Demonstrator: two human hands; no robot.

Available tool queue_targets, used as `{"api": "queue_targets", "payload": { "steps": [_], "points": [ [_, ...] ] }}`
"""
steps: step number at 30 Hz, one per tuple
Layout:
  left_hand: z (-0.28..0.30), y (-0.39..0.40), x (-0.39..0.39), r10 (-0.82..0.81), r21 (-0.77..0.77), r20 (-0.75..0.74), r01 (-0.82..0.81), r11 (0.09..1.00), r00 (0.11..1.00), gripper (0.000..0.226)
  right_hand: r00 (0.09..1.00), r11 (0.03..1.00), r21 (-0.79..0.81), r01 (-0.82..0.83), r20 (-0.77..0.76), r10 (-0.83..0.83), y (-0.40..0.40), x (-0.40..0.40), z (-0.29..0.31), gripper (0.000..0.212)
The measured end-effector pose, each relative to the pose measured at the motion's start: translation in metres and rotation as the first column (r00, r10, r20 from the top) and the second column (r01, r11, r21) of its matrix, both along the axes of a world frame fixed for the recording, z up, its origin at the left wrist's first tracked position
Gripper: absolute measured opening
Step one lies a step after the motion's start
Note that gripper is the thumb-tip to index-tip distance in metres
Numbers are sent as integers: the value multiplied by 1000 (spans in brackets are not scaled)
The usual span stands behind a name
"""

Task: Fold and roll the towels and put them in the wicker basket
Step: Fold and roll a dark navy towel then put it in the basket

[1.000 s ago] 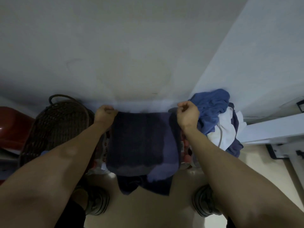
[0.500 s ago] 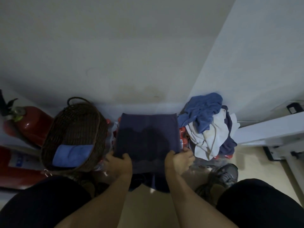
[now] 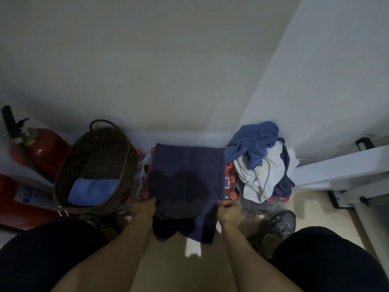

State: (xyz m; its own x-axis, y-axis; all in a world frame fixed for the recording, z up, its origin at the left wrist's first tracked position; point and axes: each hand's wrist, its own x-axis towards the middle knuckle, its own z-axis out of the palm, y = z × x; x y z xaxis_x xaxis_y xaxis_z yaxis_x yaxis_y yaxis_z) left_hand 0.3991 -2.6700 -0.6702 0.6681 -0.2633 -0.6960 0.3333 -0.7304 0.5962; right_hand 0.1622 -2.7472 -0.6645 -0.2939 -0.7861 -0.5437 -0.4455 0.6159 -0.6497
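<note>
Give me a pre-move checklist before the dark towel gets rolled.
1. Left hand holds the near left edge of the dark towel: ok.
2. Right hand pinches the near right edge: ok.
3. Towel lies flat, far edge straight: ok.
4. Near end squared up: not ok, it hangs unevenly over the front.
5. Wicker basket has room beside the blue towel: ok.
6. Surface under the towel steady: cannot tell, red-capped bottles show at the sides.

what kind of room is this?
Probably a storage or utility corner indoors: red fire extinguishers stand against the wall, shrink-wrapped bottle packs serve as a work surface under the navy towel, and unsorted laundry is piled alongside.
</note>
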Motion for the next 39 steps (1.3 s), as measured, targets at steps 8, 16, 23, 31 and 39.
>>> {"api": "queue_targets", "payload": {
  "steps": [8, 16, 23, 31, 39],
  "points": [
    [12, 2, 0, -199, 264, 185, 147, 953, 962, 49, 999, 998, -43, 35, 10, -34, -23, -10, 8, 18],
    [54, -37, 16, -88, -203, 283, 149, 968, 955, 16, 911, 944, -206, 258, 377, -166, -60, -5, 38, 19],
    [50, -35, 1, -83, -289, 400, 212, 934, 913, 10, 994, 932, -350, -99, -73, 78, -56, 6, 42, 32],
    [-14, 15, -42, -110, -39, 319, 130, 991, 941, 33, 843, 774, -357, -523, -82, 532, -10, 46, 22, 15],
    [-21, 12, -12, -89, -23, 149, 93, 995, 985, 12, 741, 706, -244, -665, -103, 663, -15, 41, 8, 19]
  ]
}}
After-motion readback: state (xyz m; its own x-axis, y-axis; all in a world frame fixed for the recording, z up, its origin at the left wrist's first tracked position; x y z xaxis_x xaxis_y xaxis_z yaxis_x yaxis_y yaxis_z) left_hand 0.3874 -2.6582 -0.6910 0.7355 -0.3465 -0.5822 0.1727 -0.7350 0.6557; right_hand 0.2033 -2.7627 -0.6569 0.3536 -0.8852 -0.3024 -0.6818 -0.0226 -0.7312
